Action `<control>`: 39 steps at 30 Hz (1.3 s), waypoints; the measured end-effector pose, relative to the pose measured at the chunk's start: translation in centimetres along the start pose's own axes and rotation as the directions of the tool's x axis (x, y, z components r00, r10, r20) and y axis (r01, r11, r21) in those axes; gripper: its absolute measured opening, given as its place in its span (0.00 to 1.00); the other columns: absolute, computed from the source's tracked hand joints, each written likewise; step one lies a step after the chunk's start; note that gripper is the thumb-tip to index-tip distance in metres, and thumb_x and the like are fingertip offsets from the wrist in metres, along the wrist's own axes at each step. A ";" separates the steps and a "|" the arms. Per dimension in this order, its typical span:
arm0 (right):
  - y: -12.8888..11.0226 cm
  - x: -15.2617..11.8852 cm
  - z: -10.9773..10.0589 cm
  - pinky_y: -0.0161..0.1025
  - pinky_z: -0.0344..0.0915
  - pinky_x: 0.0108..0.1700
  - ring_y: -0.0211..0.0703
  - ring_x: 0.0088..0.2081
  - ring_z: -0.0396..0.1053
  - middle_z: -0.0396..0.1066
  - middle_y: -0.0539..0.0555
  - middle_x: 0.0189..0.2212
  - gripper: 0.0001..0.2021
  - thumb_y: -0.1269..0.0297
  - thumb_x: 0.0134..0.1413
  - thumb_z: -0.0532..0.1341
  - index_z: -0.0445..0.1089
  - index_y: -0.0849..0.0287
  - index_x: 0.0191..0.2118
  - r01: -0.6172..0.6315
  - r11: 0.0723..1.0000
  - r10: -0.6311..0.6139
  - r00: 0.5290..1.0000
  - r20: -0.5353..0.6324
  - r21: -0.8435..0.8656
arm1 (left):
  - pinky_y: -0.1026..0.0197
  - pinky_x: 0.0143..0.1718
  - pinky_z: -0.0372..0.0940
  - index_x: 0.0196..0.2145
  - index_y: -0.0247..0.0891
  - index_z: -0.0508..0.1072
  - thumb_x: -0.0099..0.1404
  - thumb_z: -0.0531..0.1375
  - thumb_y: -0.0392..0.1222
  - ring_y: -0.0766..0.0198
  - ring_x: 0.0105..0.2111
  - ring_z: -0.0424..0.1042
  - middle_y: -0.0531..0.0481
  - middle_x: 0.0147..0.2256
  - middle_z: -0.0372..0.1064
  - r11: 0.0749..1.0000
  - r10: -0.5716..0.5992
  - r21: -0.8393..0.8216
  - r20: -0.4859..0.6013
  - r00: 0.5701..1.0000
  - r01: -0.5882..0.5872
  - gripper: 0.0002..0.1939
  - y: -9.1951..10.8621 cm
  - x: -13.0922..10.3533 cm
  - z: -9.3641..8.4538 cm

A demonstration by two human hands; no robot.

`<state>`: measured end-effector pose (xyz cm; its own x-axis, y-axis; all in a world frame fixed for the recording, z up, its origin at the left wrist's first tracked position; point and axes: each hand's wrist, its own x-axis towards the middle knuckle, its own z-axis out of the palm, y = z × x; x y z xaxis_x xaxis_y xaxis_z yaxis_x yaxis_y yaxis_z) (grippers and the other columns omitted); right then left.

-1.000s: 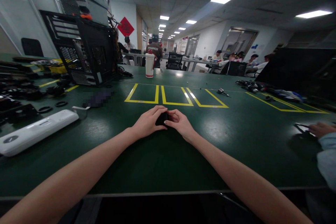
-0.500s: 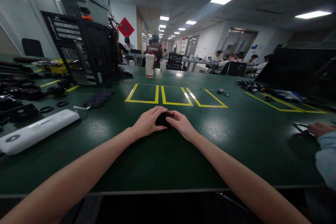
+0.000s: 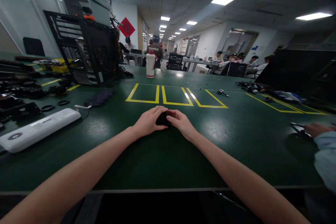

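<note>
A small black object [image 3: 162, 119] is between my two hands, low over the green table [image 3: 157, 164]. My left hand [image 3: 149, 122] curves around its left side, with the thumb below and the fingers above. At its right side, my right hand [image 3: 180, 121] pinches it with thumb and fingertips. The fingers cover much of the object, so its exact shape cannot be made out. Yellow tape outlines [image 3: 177, 104] mark the tabletop just beyond my hands.
A white elongated device [image 3: 39, 129] lies at the left, near black parts and a computer case [image 3: 86, 47]. A white bottle [image 3: 150, 65] stands farther back. At the right edge, another person's hand [image 3: 319, 129] holds a dark-framed item.
The view has shifted very slightly. At the right, the other person's hand and item have moved a little to the left. My hands keep the same hold on the black object.
</note>
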<state>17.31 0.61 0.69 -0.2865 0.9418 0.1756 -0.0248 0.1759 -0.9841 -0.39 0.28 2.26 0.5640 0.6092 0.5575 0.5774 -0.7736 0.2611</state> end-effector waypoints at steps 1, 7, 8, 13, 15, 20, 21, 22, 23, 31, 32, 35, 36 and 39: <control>0.0 0.1 -0.1 0.44 0.59 0.49 0.41 0.44 0.65 0.67 0.54 0.41 0.18 0.61 0.43 0.61 0.64 0.58 0.42 -0.012 1.000 0.012 1.000 0.006 -0.009 | 0.52 0.46 0.61 0.50 0.42 0.55 0.51 0.61 0.47 0.56 0.47 0.62 0.46 0.48 0.59 1.000 0.002 -0.001 0.002 1.000 -0.002 0.30 0.0 0.0 0.0; -0.3 -0.3 -0.1 0.43 0.59 0.50 0.40 0.44 0.66 0.67 0.52 0.42 0.17 0.66 0.40 0.63 0.64 0.58 0.40 0.039 0.999 -0.042 0.996 0.080 0.038 | 0.52 0.45 0.62 0.49 0.42 0.56 0.52 0.61 0.47 0.56 0.47 0.63 0.46 0.48 0.59 1.000 0.002 0.001 0.007 1.000 -0.002 0.29 0.0 0.0 0.0; -0.4 -0.3 -0.1 0.43 0.60 0.50 0.40 0.44 0.66 0.67 0.52 0.42 0.17 0.66 0.39 0.63 0.63 0.58 0.40 0.048 0.998 -0.052 0.995 0.086 0.049 | 0.52 0.45 0.62 0.49 0.42 0.56 0.52 0.61 0.46 0.56 0.47 0.62 0.46 0.48 0.59 1.000 0.001 0.005 0.008 1.000 -0.001 0.29 0.0 0.0 0.0; -0.3 -0.2 0.3 0.42 0.61 0.49 0.39 0.41 0.67 0.67 0.51 0.39 0.14 0.65 0.40 0.63 0.63 0.58 0.37 0.086 0.996 -0.087 0.995 0.041 0.014 | 0.53 0.46 0.61 0.50 0.42 0.55 0.52 0.61 0.46 0.57 0.48 0.62 0.46 0.49 0.58 1.000 0.007 0.028 0.021 1.000 -0.007 0.29 0.2 -0.1 -0.1; -0.3 -0.1 0.4 0.42 0.61 0.49 0.38 0.40 0.67 0.67 0.51 0.38 0.14 0.65 0.39 0.63 0.63 0.58 0.36 0.088 0.996 -0.088 0.996 0.024 0.008 | 0.52 0.47 0.61 0.51 0.41 0.54 0.51 0.61 0.46 0.56 0.48 0.61 0.45 0.49 0.58 0.999 0.010 0.048 0.023 1.000 -0.011 0.31 0.2 -0.1 0.0; -0.2 0.0 0.3 0.44 0.59 0.50 0.40 0.43 0.66 0.67 0.53 0.41 0.17 0.64 0.40 0.63 0.64 0.58 0.40 0.044 0.999 -0.044 0.999 0.008 -0.019 | 0.51 0.46 0.61 0.51 0.41 0.53 0.52 0.61 0.43 0.55 0.49 0.61 0.45 0.50 0.57 0.996 -0.014 0.093 0.011 1.000 0.013 0.31 0.1 -0.1 0.5; -0.1 0.0 0.2 0.44 0.59 0.51 0.41 0.44 0.66 0.67 0.54 0.42 0.18 0.64 0.40 0.63 0.64 0.59 0.41 0.031 0.999 -0.031 0.999 0.014 -0.022 | 0.51 0.46 0.61 0.51 0.41 0.52 0.52 0.60 0.42 0.55 0.49 0.61 0.45 0.50 0.57 0.995 -0.016 0.097 0.007 1.000 0.016 0.31 0.1 -0.1 0.5; -0.1 0.0 0.2 0.45 0.59 0.51 0.42 0.44 0.66 0.67 0.54 0.42 0.18 0.64 0.41 0.63 0.65 0.59 0.42 0.020 1.000 -0.020 1.000 0.022 -0.020 | 0.52 0.46 0.61 0.51 0.41 0.52 0.52 0.60 0.42 0.55 0.49 0.61 0.45 0.50 0.57 0.995 -0.016 0.099 0.005 1.000 0.015 0.31 0.0 -0.2 0.6; 0.0 0.0 0.1 0.45 0.59 0.51 0.42 0.44 0.66 0.67 0.54 0.42 0.18 0.64 0.40 0.63 0.65 0.59 0.42 0.014 1.000 -0.014 0.999 0.030 -0.010 | 0.52 0.46 0.61 0.51 0.41 0.52 0.52 0.60 0.42 0.55 0.49 0.61 0.45 0.50 0.57 0.995 -0.013 0.101 0.004 1.000 0.013 0.30 0.0 -0.2 0.6; -0.3 -0.3 0.3 0.42 0.60 0.49 0.39 0.42 0.66 0.67 0.51 0.41 0.16 0.66 0.39 0.63 0.64 0.58 0.38 0.050 0.998 -0.052 0.997 0.051 0.046 | 0.52 0.46 0.61 0.51 0.40 0.53 0.52 0.60 0.41 0.55 0.48 0.61 0.45 0.50 0.57 0.993 -0.014 0.117 0.002 1.000 0.014 0.30 0.1 -0.2 0.5; -0.3 -0.3 0.3 0.42 0.60 0.49 0.39 0.42 0.66 0.67 0.51 0.40 0.15 0.65 0.41 0.63 0.64 0.58 0.38 0.055 0.998 -0.056 0.998 0.025 0.024 | 0.52 0.46 0.61 0.51 0.40 0.53 0.52 0.60 0.42 0.55 0.48 0.61 0.45 0.50 0.57 0.993 -0.015 0.115 0.001 1.000 0.015 0.30 0.1 -0.1 0.5; -0.2 -0.1 0.4 0.43 0.61 0.48 0.39 0.41 0.66 0.67 0.52 0.39 0.14 0.62 0.42 0.61 0.65 0.58 0.38 0.057 0.998 -0.057 0.998 -0.018 -0.011 | 0.52 0.45 0.62 0.51 0.41 0.53 0.52 0.60 0.42 0.55 0.48 0.62 0.46 0.50 0.57 0.995 -0.018 0.102 -0.004 1.000 0.018 0.30 0.2 -0.1 0.6; -0.1 0.0 0.3 0.43 0.60 0.49 0.40 0.42 0.65 0.67 0.53 0.40 0.15 0.62 0.42 0.62 0.65 0.58 0.40 0.047 0.999 -0.048 0.999 -0.016 -0.012 | 0.52 0.45 0.62 0.51 0.41 0.53 0.52 0.60 0.42 0.55 0.48 0.62 0.46 0.50 0.57 0.995 -0.018 0.100 -0.004 1.000 0.018 0.30 0.2 -0.1 0.6; -0.2 0.1 0.2 0.44 0.59 0.50 0.42 0.45 0.64 0.66 0.55 0.43 0.18 0.63 0.43 0.61 0.64 0.58 0.43 -0.010 1.000 0.010 1.000 0.014 -0.006 | 0.53 0.45 0.62 0.51 0.41 0.53 0.52 0.60 0.41 0.56 0.48 0.61 0.46 0.50 0.57 0.994 -0.023 0.104 -0.005 1.000 0.023 0.30 0.2 -0.1 0.6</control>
<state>17.06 0.60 0.92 -0.3000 0.9395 0.1654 -0.0161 0.1683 -0.9856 -0.02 0.17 1.81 0.5478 0.6259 0.5551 0.6485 -0.7369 0.1909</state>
